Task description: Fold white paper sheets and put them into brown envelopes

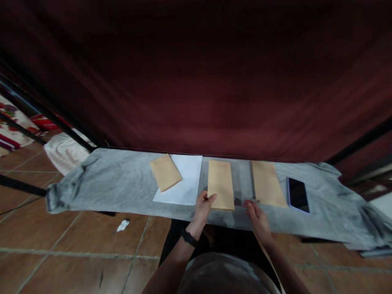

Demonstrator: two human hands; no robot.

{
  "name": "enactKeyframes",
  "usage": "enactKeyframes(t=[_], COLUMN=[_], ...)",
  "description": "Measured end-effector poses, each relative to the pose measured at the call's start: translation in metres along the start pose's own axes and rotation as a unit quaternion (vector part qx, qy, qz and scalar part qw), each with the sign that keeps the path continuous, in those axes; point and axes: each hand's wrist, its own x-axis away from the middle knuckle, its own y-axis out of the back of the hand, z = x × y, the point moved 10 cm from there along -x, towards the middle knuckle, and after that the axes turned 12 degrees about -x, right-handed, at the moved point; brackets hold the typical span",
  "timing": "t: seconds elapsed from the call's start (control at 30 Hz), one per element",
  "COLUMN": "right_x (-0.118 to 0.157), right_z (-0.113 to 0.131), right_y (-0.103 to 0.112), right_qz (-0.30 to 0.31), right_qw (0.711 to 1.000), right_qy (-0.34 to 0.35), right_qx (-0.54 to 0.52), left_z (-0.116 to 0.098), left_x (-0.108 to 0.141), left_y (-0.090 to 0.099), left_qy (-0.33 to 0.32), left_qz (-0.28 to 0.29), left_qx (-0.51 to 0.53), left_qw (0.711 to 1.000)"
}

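- Grey top (226,275) nearest, cut off below, pattern blurred.
- Left hand (203,206): thumb pinching middle tan packet (220,181) at near-left edge; fingers beneath hidden.
- Right hand (259,220): fingers half-curled just right of it; can't tell if holding anything.
- Packet: flat, papery rectangle, faint marking unreadable, over wrinkled soft grey cloth (116,183).

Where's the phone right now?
Head view, right side: the phone lies on the grey cloth, just right of the rightmost brown paper and to the right of the right hand.
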Motion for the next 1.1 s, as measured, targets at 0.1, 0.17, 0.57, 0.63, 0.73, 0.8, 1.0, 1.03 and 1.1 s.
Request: enactKeyframes(t=[0.1,0.17,0.57,0.63,0.73,0.8,1.0,1.03,1.1], right_x=[0.000,-0.002,0.016,0.022,0.021,0.014,-0.017,-0.023,-0.037], right_z=[-0.007,-0.005,0.043,0.039,0.034,0.035,0.047,0.048,0.049], right_y=[-0.015,-0.024,-0.085,-0.087,-0.087,-0.087,-0.112,-0.116,-0.124], right_qz=[0.003,0.011,0.181,0.199,0.200,0.192,0.251,0.261,0.268], right_qw=[0.997,0.997,0.939,0.926,0.921,0.925,0.894,0.885,0.871], right_qy=[-0.034,-0.020,0.230,0.246,0.254,0.249,0.274,0.281,0.289], right_qx=[-0.072,-0.073,0.182,0.208,0.219,0.215,0.250,0.263,0.293], left_z=[0.013,0.018,-0.008,-0.024,-0.031,-0.023,-0.008,-0.008,-0.007], left_x=[-0.007,-0.015,-0.026,-0.009,0.024,0.044,0.065,0.065,0.065], left_y=[-0.012,-0.013,-0.002,0.001,-0.017,-0.035,-0.048,-0.048,-0.048], left_qy=[-0.006,-0.010,-0.073,-0.156,-0.283,-0.339,-0.390,-0.394,-0.404], left_qz=[-0.006,-0.014,-0.066,-0.081,-0.029,0.045,0.105,0.103,0.098], left_qx=[-0.022,-0.033,-0.193,-0.315,-0.459,-0.513,-0.585,-0.589,-0.595], left_qw=[1.000,0.999,0.976,0.933,0.842,0.788,0.703,0.698,0.688])
